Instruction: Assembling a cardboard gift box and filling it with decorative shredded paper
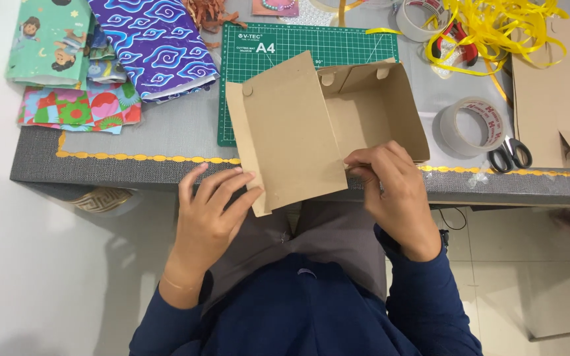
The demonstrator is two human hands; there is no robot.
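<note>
**Cardboard box, open, at near edge of table**

Brown cardboard box (338, 122): lies on the grey table (166, 142), partly over a green cutting mat (311, 43), lid flap folded out to the left.
Right hand (394, 188): fingers curled, pinching the box's near wall.
Left hand (216, 211): open, fingers spread, tips touching the lid's near corner.
Far left: patterned wrapping paper (110, 56), several sheets.
Right of box: tape roll (473, 125), scissors (510, 155) just beside it, flat cardboard sheet (552, 92).
Far right: yellow ribbon (496, 26), tangled.
</note>
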